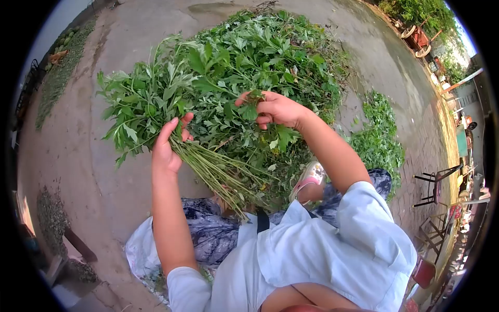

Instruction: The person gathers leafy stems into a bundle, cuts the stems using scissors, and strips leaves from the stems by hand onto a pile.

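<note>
A thick bundle of leafy green stems [208, 161] lies across my left hand [170, 148], which is closed around it with the thumb pointing up. The leaves fan out to the upper left, and the bare stalks point down toward my lap. My right hand [278, 110] is closed on a leafy sprig [283, 136], with leaves showing above and below the fingers. Just beyond both hands spreads a big heap of cut leafy plants [270, 52] on the ground.
A smaller pile of greens [379, 130] lies to the right. A clog [309, 181] on my foot is beside the heap. Farther right stand a chair [436, 184] and a red cart [417, 39]. Plant matter [67, 78] is spread along the left.
</note>
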Demonstrator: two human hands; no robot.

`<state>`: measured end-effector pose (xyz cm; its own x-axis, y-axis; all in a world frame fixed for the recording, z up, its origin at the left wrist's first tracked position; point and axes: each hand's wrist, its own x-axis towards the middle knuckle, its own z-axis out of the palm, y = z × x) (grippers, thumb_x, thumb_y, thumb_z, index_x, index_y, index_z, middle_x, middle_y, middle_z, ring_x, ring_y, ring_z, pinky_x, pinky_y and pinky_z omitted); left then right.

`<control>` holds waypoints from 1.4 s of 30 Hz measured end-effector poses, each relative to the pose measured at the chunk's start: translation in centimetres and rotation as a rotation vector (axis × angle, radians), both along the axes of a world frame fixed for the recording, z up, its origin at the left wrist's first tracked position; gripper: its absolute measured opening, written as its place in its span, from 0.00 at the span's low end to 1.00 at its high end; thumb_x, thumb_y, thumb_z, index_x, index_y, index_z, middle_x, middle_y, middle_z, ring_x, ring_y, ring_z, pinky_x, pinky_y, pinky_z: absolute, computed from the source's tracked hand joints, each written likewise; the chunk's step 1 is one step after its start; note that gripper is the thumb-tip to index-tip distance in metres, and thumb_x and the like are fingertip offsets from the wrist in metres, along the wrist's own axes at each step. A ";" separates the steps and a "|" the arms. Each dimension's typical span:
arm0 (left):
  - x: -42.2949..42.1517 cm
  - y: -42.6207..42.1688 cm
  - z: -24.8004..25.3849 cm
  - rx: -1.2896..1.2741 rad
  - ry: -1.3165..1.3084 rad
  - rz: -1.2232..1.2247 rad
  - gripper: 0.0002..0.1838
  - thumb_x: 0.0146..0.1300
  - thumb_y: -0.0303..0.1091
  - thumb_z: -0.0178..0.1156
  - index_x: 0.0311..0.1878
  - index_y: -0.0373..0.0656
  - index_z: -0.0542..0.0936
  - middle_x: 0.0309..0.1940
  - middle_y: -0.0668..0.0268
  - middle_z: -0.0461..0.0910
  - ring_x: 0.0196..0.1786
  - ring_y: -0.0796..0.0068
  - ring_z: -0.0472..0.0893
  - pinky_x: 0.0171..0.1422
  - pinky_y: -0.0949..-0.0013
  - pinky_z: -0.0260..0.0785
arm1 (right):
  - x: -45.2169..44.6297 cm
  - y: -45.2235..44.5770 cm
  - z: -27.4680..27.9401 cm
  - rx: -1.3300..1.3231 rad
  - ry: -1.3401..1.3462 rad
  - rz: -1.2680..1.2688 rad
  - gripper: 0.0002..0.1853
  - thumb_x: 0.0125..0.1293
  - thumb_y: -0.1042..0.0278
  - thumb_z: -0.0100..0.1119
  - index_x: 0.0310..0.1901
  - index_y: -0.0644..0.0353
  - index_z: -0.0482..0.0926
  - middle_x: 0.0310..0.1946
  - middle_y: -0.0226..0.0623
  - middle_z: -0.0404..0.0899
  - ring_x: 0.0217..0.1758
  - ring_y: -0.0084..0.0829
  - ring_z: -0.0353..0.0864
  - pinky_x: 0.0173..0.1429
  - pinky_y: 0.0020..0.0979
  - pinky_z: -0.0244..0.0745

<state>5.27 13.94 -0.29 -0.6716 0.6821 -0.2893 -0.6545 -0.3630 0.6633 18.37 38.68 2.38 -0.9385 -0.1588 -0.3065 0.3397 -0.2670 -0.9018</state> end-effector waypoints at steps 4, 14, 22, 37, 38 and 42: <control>1.7 1.7 1.8 0.057 0.058 -0.099 0.16 0.59 0.34 0.50 0.50 0.40 0.68 0.46 0.58 0.75 0.24 0.81 0.68 0.34 0.72 0.66 | -1.7 -2.1 2.8 0.156 -0.149 0.064 0.16 0.63 0.61 0.45 0.49 0.57 0.71 0.24 0.23 0.62 0.21 0.14 0.55 0.25 0.19 0.56; 3.3 2.8 1.7 0.184 0.156 -0.216 0.14 0.58 0.36 0.50 0.42 0.35 0.72 0.29 0.61 0.75 0.28 0.71 0.74 0.35 0.70 0.69 | -3.1 -6.9 1.9 1.110 0.440 0.435 0.12 0.58 0.66 0.45 0.40 0.63 0.72 0.37 0.40 0.75 0.40 0.39 0.75 0.42 0.35 0.70; 2.3 1.1 2.0 0.165 -0.083 -0.004 0.10 0.58 0.35 0.48 0.41 0.43 0.65 0.23 0.70 0.62 0.19 0.80 0.62 0.28 0.72 0.57 | 2.9 4.1 -6.9 1.777 0.472 0.092 0.06 0.57 0.68 0.46 0.30 0.61 0.67 0.26 0.43 0.74 0.33 0.44 0.75 0.38 0.39 0.71; 1.2 0.6 2.4 0.329 -0.157 -0.173 0.10 0.59 0.36 0.47 0.39 0.41 0.64 0.21 0.70 0.62 0.18 0.81 0.62 0.27 0.73 0.56 | 16.8 15.6 -2.8 1.857 -0.584 -0.031 0.21 0.57 0.57 0.52 0.52 0.54 0.72 0.54 0.41 0.69 0.55 0.40 0.69 0.57 0.51 0.60; 1.5 1.0 2.7 0.322 -0.150 -0.188 0.10 0.59 0.36 0.47 0.40 0.40 0.65 0.21 0.70 0.62 0.18 0.81 0.62 0.27 0.73 0.56 | 13.7 12.8 -2.0 1.557 -0.192 -0.156 0.19 0.59 0.58 0.52 0.51 0.57 0.72 0.52 0.42 0.69 0.54 0.40 0.70 0.55 0.43 0.66; 2.4 2.1 3.4 0.325 -0.074 -0.305 0.09 0.62 0.38 0.44 0.36 0.42 0.63 0.22 0.71 0.61 0.18 0.82 0.62 0.27 0.73 0.57 | 4.0 -1.4 0.8 0.943 0.489 -0.100 0.25 0.62 0.58 0.51 0.58 0.59 0.64 0.53 0.43 0.70 0.58 0.36 0.67 0.61 0.36 0.60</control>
<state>7.68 16.00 3.13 -0.4110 0.9092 -0.0669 -0.8055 -0.3278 0.4938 22.42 37.26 3.17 -0.9885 0.0308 0.1479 -0.0996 0.6033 -0.7913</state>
